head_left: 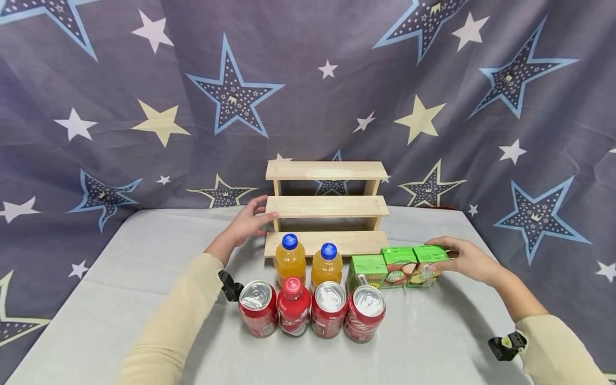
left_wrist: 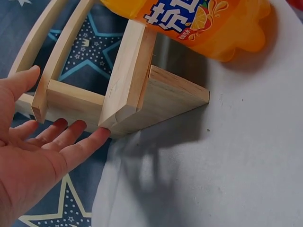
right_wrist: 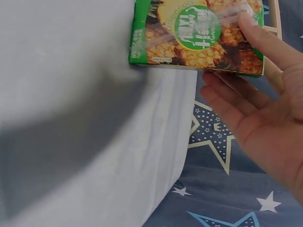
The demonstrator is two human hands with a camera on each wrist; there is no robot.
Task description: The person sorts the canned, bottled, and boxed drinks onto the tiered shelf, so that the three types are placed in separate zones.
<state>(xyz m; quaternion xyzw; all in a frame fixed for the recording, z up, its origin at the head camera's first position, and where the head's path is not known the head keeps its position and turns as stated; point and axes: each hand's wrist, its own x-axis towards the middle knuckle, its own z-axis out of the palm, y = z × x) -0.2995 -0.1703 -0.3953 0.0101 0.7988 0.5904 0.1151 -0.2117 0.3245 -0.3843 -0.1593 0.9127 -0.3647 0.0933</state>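
Observation:
A three-tier wooden shelf (head_left: 327,206) stands at the back of the table. My left hand (head_left: 247,220) is at its left side, fingers spread; in the left wrist view the fingertips (left_wrist: 102,135) lie against or very close to the side wood. At the right, my right hand (head_left: 469,259) pinches a green juice box (head_left: 430,256) with pineapple pictures (right_wrist: 199,35), thumb on the front and fingers at its side and back. Two other juice boxes, one (head_left: 400,262) with red fruit and one (head_left: 367,267) further left, stand in the same row.
Two orange drink bottles (head_left: 290,262) with blue caps stand before the shelf. Nearer are a red bottle (head_left: 294,307) and three red cans, one (head_left: 258,310) left of it, two (head_left: 329,310) right. A starry curtain (head_left: 308,107) hangs behind the white-covered table (head_left: 433,342).

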